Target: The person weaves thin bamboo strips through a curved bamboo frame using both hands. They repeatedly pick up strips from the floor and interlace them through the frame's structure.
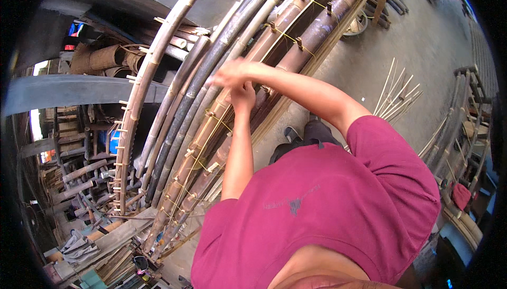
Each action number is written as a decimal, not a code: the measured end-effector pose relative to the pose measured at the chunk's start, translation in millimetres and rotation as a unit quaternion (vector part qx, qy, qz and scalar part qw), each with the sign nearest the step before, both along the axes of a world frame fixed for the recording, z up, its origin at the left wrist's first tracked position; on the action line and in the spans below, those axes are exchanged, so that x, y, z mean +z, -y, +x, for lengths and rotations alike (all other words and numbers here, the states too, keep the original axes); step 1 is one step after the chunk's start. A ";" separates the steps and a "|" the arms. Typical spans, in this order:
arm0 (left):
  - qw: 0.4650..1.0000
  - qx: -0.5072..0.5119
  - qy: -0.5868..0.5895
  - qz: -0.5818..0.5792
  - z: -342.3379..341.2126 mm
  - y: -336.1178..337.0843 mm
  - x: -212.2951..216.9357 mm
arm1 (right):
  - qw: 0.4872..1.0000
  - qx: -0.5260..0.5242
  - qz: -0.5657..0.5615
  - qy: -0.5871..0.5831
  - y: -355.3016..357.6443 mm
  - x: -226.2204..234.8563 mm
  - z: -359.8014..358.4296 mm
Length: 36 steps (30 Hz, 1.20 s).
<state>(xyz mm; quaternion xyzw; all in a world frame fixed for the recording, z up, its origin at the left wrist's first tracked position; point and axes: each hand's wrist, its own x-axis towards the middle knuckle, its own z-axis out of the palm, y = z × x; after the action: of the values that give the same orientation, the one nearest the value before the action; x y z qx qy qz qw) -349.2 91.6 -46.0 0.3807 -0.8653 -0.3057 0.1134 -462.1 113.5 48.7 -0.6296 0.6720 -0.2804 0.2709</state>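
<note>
Two thick brown bamboo poles [311, 35] run side by side under my hands, with short pegs standing out of them. Yellow cord [288, 34] is strung between the pegs and across the poles. My left hand [243, 97] is closed just over the near pole; whatever its fingers hold is hidden. Crossing above it, my right hand [230, 74] is smeared by motion, so its fingers do not show clearly.
A long bamboo rail with pegs [138, 99] and several dark poles [185, 93] lie to the left. Thin sticks [396, 96] fan out over the concrete floor [422, 41] at right. A bamboo frame [465, 125] stands far right, and cluttered timber [79, 178] lies at left.
</note>
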 end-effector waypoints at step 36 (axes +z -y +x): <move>0.992 -0.084 0.085 -0.035 194.8 48.4 15.4 | 0.567 -0.450 -0.332 0.604 -76.3 -80.5 218.7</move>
<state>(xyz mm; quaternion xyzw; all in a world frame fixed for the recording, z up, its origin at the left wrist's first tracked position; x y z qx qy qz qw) -154.4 43.2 -30.6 0.3271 -0.9109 -0.2503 0.0263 -243.4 189.8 -31.7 0.0251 0.4079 -0.8846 0.2245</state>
